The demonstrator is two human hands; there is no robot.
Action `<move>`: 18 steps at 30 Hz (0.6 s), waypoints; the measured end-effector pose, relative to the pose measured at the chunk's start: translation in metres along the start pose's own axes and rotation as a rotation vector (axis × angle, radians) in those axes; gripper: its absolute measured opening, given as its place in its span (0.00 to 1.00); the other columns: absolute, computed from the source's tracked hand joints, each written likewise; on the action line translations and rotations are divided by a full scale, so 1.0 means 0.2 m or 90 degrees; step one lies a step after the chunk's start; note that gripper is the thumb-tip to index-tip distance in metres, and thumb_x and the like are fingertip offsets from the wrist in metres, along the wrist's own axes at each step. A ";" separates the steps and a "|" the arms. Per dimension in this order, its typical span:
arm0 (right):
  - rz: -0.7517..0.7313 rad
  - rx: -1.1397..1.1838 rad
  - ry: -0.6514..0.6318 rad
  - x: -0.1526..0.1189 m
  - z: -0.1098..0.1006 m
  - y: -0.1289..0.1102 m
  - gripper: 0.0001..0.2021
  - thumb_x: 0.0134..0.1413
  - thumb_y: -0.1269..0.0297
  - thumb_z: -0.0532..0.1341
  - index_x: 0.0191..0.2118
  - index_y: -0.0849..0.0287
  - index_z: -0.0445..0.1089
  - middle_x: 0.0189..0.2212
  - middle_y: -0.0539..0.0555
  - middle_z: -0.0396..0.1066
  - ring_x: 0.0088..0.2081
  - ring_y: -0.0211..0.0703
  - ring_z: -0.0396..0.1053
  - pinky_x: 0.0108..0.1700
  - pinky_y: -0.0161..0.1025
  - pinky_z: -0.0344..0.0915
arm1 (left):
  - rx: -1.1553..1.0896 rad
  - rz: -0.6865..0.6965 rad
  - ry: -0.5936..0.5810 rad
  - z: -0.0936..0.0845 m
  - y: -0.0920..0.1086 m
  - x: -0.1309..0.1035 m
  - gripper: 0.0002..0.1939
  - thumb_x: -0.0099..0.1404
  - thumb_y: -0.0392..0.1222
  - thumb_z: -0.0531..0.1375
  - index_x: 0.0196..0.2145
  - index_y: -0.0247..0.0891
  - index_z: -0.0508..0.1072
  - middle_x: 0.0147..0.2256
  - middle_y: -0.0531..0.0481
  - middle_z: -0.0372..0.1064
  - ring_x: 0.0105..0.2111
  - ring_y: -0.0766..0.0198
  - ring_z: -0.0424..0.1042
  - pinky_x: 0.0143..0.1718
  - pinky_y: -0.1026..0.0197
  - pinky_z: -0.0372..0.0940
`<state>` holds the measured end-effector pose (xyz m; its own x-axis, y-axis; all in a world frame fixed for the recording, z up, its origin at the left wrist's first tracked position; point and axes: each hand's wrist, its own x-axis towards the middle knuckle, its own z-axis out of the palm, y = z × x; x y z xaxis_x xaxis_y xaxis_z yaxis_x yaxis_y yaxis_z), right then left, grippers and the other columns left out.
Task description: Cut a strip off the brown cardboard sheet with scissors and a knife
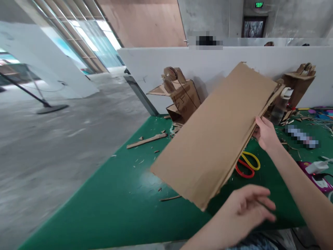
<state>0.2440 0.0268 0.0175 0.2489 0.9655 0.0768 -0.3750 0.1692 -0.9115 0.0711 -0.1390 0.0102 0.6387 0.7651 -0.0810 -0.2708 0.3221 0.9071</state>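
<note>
A large flat sheet of brown cardboard (218, 135) is raised at a tilt over the green table (117, 194). My right hand (265, 133) grips its right long edge near the far end. My left hand (247, 208) hovers by the sheet's near corner, fingers loosely spread, holding nothing. Under the sheet lie scissors with red and yellow handles (248, 165), partly hidden by it.
Cardboard models stand at the back by the white partition: one in the middle (179, 93), one at the right (299, 83) with a clear bottle (281, 106) before it. Cardboard strips and scraps (147, 140) litter the table. A white and purple device (317, 172) lies at the right edge.
</note>
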 end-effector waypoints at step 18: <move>-0.065 -0.904 -0.134 0.08 -0.03 0.20 0.22 0.64 0.53 0.46 0.54 0.64 0.61 0.47 0.63 0.69 0.48 0.49 0.67 0.45 0.43 0.64 | -0.023 0.047 0.412 -0.79 0.28 0.16 0.20 0.47 0.38 0.69 0.39 0.41 0.71 0.36 0.47 0.76 0.29 0.57 0.76 0.28 0.57 0.72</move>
<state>0.2386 0.0476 -0.0198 0.0385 0.9934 0.1079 0.8578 0.0226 -0.5135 -0.0374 -0.0082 -0.0068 0.0579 0.9634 -0.2618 -0.3287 0.2660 0.9062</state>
